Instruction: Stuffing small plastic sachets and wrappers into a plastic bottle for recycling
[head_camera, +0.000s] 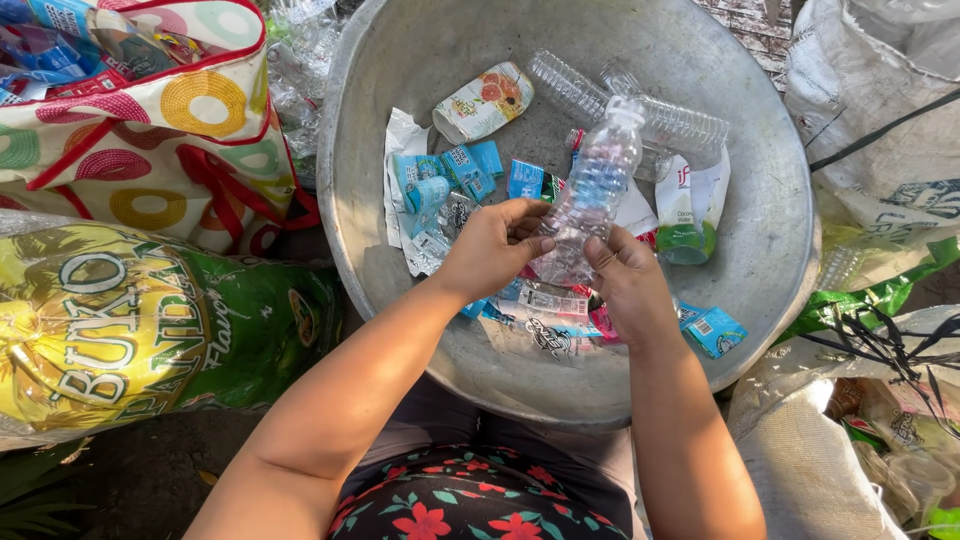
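1. I hold a clear plastic bottle (590, 195) with both hands, above the middle of a large grey metal basin (770, 250).
2. My left hand (490, 245) is closed on the bottle's lower part from the left; thumb and fingertips press its crumpled base end.
3. My right hand (625, 280) is closed on the same base end from the right, thumb lying on top of the plastic. The two hands nearly touch each other there.
4. Long axis of the bottle: it runs away from me and slightly rightward, from the base in my fingers toward the capped neck (625, 108), which points at the far rim of the basin.
5. A blue label band (600, 180) sits around the mid-body, just beyond my fingertips, toward the neck. Both hands are about equally near it; the left thumb looks a shade closer.
6. Under the bottle, on the basin floor: loose blue and white labels (450, 170), a crushed orange-printed carton (485, 100), a green-and-white pouch (690, 205), and more clear ribbed bottles (670, 120) at the far side.
7. Beside the basin: a circle-patterned bag (170, 120) at the left, a green and yellow sack (130, 330) nearer me, white woven sacks (880, 100) at the right.
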